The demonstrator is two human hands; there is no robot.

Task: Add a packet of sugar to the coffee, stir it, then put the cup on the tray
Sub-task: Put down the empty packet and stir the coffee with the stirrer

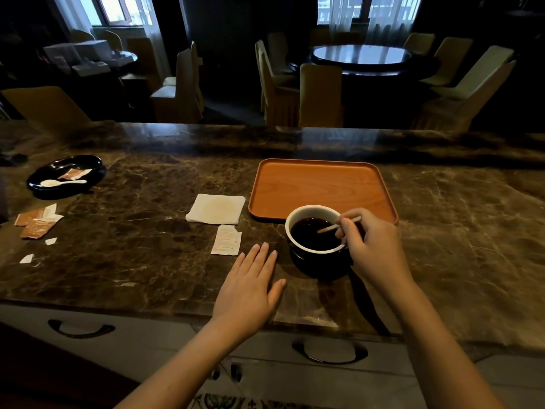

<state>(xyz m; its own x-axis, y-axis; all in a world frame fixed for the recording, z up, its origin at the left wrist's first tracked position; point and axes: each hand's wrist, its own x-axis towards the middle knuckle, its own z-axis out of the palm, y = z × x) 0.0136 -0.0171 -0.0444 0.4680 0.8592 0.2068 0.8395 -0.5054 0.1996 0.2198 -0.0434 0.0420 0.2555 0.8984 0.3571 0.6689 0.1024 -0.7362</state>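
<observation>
Stirring stage, by the look of it; right hand (374,246) pinched on a thin stir stick (339,226), its tip dipped in the coffee; cup (312,246) dark, white-lined, on the marble counter (147,261) just in front of the tray (318,187), not yet on it. Left hand (250,287) flat on the counter, fingers spread, holding nothing, just beside the cup. Torn sugar packet (226,240) lies left of the cup, below a folded napkin (216,208). Risks: coffee sits fairly high, so brisk stirring could slop it over the rim; nothing steadies the cup, so the stick could nudge it; the tray's raised lip could catch its base during the lift.
</observation>
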